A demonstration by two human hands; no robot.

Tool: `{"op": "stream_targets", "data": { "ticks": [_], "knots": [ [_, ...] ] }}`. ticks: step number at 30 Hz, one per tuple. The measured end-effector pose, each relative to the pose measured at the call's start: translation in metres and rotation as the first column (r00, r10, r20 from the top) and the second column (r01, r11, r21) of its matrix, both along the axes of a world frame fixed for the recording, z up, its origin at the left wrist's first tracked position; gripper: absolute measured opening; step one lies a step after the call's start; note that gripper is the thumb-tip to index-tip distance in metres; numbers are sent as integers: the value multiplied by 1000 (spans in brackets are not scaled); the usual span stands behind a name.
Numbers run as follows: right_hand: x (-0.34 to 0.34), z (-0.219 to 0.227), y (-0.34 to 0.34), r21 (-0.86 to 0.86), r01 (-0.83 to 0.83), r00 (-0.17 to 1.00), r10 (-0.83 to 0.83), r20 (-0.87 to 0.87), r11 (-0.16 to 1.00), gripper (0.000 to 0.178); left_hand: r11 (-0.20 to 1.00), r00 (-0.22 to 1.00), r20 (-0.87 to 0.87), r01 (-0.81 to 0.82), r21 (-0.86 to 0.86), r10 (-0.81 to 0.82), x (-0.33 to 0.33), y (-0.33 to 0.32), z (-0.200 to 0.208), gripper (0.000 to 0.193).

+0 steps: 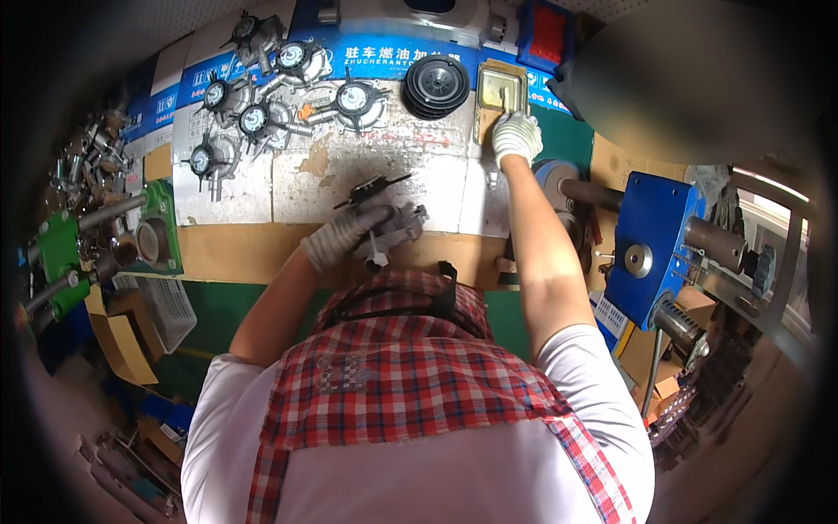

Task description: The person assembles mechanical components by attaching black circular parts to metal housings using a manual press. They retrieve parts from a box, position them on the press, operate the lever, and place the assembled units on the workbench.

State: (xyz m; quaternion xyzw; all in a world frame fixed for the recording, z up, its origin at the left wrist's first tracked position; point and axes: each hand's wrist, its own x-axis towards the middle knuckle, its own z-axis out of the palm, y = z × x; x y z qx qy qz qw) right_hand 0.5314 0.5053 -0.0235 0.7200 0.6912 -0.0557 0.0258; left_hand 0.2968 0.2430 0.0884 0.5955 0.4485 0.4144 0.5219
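My gloved left hand [339,237] is closed around a grey metal pump [400,225], tilted above the near edge of the bench. A dark flat flange [367,189] sits at the pump's far end; slight blur hides finer detail. At the far right of the bench, my gloved right hand [517,138] is over the near end of a shallow rectangular tray [482,83] with yellowish liquid in it. Its fingers are closed on a thin stick-like tool [504,99] that reaches into the tray; the tool's tip is hard to make out.
Several similar pumps [356,99] lie at the back left. Black pulleys [436,86] are stacked beside the tray. A green machine [161,229] stands left, a blue machine [650,249] right. Loose metal parts [92,162] pile up far left; a red bin [546,35] sits behind.
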Motion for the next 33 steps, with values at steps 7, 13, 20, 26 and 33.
{"op": "stream_targets", "data": {
  "ticks": [7, 13, 20, 26, 33],
  "knots": [
    [-27, 23, -8, 547, -139, 910, 324, -258, 826, 48, 739, 812, 423, -16, -673, 403, -19, -28, 8, 52],
    [-81, 76, -26, 259, -830, 531, 842, 97, 494, 60, 919, 856, -501, -293, -264, 129, -26, -6, -17, 46],
    [-64, 140, -52, 566, -478, 558, 730, -395, 672, 37, 896, 543, -835, -327, -302, -84, -13, 9, 28, 56],
    [34, 213, -146, -303, -435, -516, -510, -688, 848, 41, 945, 316, -898, -222, 242, 305, 52, 6, 49, 51],
    [79, 216, -212, -35, -287, 226, 32, -974, 957, 45, 902, 523, -757, -54, 428, 391, 124, 13, 29, 56]
  ]
}}
